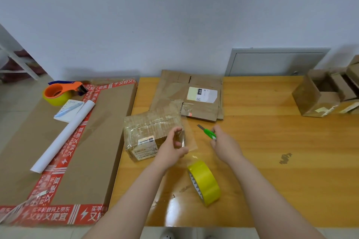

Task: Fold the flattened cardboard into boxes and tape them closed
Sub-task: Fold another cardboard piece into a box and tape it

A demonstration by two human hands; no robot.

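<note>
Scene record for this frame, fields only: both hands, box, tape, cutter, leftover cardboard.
left hand: holds clear tape strip at the small box's right end
right hand: grips green cutter, blade out
small box: folded, tape-wrapped, on wooden table
tape roll: yellow, on edge, nearer the camera than the hands
flat cardboard: unfolded, behind the small box

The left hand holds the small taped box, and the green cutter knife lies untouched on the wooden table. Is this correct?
Not quite. The head view shows the green cutter knife gripped in the right hand, not lying untouched on the wooden table. The left hand does hold the small taped box.
</note>
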